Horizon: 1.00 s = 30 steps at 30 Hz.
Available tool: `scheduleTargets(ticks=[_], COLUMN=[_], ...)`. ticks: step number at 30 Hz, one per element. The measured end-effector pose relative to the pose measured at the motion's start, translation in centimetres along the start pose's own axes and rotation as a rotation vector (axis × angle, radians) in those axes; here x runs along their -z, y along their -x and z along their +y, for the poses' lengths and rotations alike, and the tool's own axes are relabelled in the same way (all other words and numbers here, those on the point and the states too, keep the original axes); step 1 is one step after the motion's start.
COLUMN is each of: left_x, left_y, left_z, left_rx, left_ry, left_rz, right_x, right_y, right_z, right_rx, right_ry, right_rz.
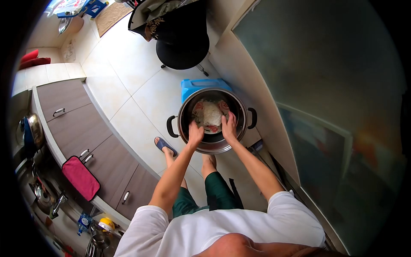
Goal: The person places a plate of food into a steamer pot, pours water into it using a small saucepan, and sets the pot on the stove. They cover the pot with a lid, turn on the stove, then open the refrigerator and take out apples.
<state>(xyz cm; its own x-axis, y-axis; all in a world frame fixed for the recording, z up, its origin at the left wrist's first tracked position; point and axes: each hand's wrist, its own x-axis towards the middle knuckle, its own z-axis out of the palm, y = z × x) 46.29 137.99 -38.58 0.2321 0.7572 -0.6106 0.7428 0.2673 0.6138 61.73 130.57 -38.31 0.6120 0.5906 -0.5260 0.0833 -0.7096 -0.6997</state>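
A large steel pot [212,148] with two black side handles stands low in front of me, over a blue plastic stool or box [192,88]. Inside the pot is a plate with a red floral pattern [223,106], bearing a white lumpy mound [212,114] whose kind I cannot make out. My left hand [196,132] reaches in and grips the plate's near left edge. On its right edge, my right hand [230,127] has its fingers closed at the rim. The fingertips of both hands are partly hidden.
Behind the pot is a round black stool [183,53] with a dark bag [147,19] beside it. A frosted glass door [317,85] runs along the right. Grey cabinets [81,124] line the left, with a pink cloth [81,177] over the counter edge near the tap [58,205].
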Motion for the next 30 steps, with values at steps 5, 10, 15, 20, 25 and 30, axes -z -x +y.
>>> scheduleTargets(ticks=[5,10,15,20,25,30], left_x=[10.1,11.3,11.9,15.1,20.1,24.8], left_y=[6.1,1.0,1.3,5.0,13.8,24.5], left_z=[6.7,-0.9,0.6,0.5,0.0,0.1], left_rx=[-0.451,0.044,0.150,0.188,0.281,0.259], left_ry=[-0.189,0.122,0.366,0.448,0.660,0.945], left_rz=[0.361,0.200,0.093,0.115,0.228,0.423], right_x=[9.3,9.0,10.5,11.3,12.3,11.6], right_y=[3.6,-2.5,-3.5,-1.6,1.9,6.9], right_z=[-3.2,4.4,1.3,-2.7,-9.3,-19.6], right_rx=[0.397,0.120,-0.129,-0.083,0.099,0.291], right_ry=[0.211,0.116,0.013,0.068,0.055,0.093], right_rz=[0.261,0.281,0.085,0.022,-0.176,-0.315])
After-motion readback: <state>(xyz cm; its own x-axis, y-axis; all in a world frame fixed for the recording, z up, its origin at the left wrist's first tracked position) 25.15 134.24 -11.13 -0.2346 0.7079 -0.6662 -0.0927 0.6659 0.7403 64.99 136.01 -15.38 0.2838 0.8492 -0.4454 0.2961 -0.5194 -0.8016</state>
